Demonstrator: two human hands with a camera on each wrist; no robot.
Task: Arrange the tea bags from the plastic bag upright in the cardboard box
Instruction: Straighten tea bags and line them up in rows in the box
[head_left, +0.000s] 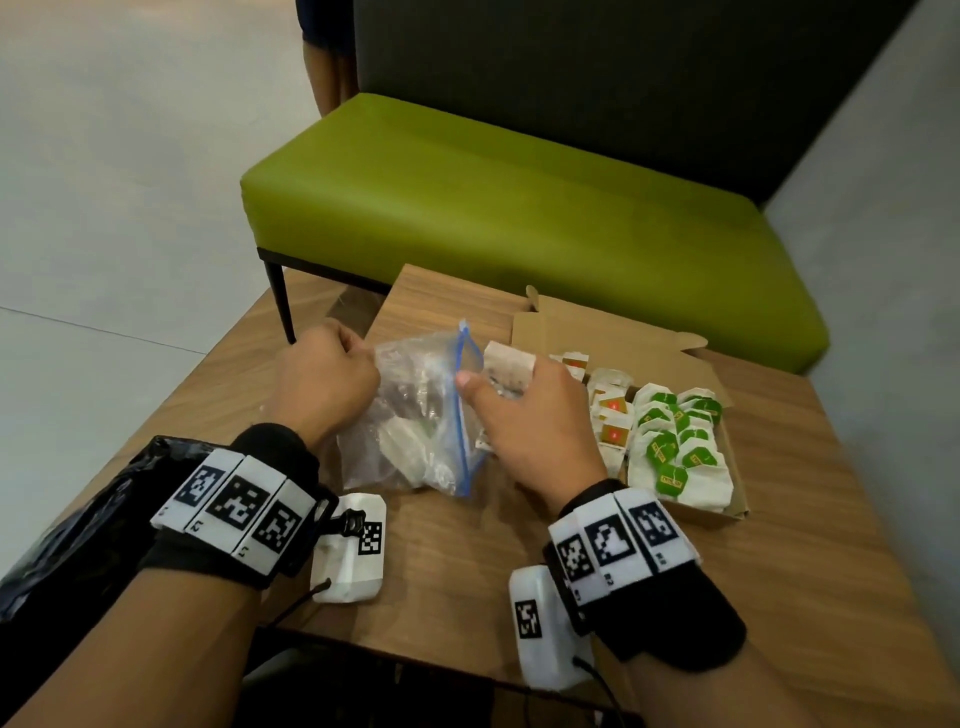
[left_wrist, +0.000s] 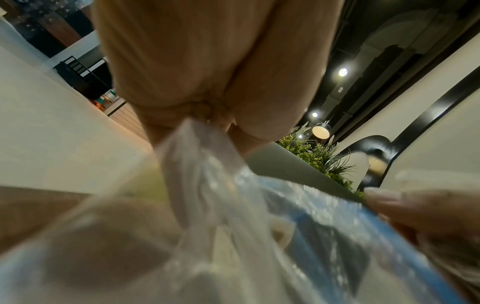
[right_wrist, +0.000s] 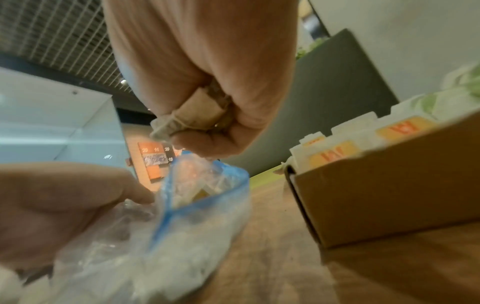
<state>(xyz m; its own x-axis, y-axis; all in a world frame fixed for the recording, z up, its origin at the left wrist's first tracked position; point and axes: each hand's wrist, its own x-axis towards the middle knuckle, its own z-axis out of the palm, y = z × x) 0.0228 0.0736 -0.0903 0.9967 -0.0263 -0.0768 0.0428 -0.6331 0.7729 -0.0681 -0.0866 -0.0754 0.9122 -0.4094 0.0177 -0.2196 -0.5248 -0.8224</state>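
A clear plastic bag (head_left: 415, 415) with a blue zip edge lies open on the wooden table (head_left: 779, 571). My left hand (head_left: 324, 379) pinches the bag's far left side; the left wrist view shows its fingers bunched on the plastic (left_wrist: 197, 148). My right hand (head_left: 524, 415) is just above the bag's mouth and holds a white tea bag (head_left: 506, 364), seen crumpled in the fist (right_wrist: 197, 115) in the right wrist view. To the right, the cardboard box (head_left: 727, 499) holds upright tea bags, red-tagged (head_left: 610, 415) on its left and green-tagged (head_left: 675, 447) on its right.
A green bench (head_left: 519, 208) with a dark backrest stands just beyond the table. The box's lid flap (head_left: 597, 332) stands open at the back. White sensor units hang under both wrists. A person's legs (head_left: 327, 67) show at the far top.
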